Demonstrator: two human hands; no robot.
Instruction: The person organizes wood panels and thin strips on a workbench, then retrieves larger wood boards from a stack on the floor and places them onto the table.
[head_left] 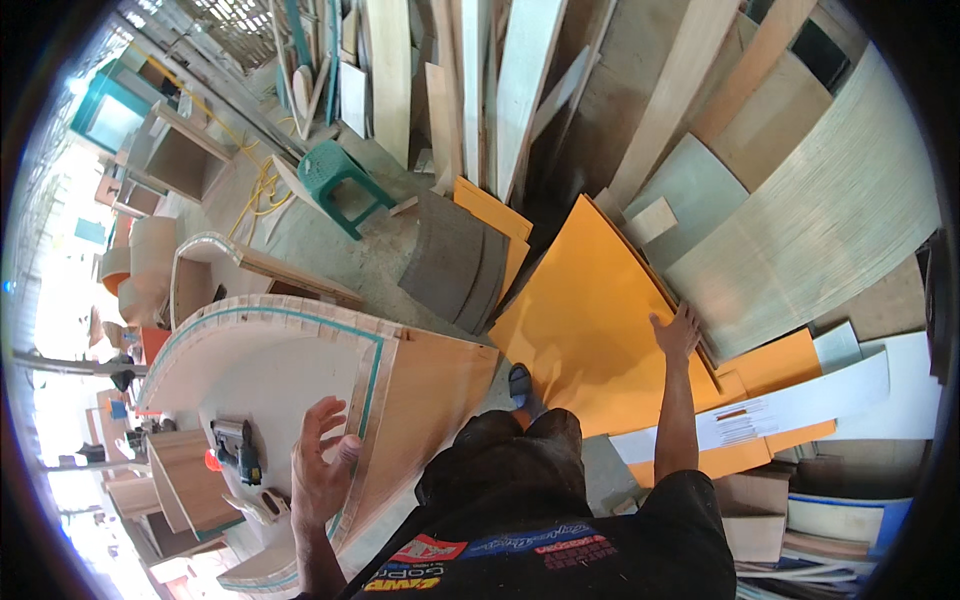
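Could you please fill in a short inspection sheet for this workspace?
Surface: grey floor, partly covered by pieces.
Work pieces: large orange panel; curved wooden piece at left.
Clutter: dark power tool at left; green stool.
Hands: right hand at the orange panel's edge, grip unclear; left hand raised, fingers apart from thumb, apparently empty.
Cables: yellow cord in loose loops.
Surroundings: long boards ahead; large curved sheet at right.

My left fingers [322, 412] could pass above the curved frame [290, 375], with a dark power tool [237, 450] in the way; my right fingers [684, 318] could slide left over the orange panel [590, 310], but a curved sheet [815, 215] blocks their right
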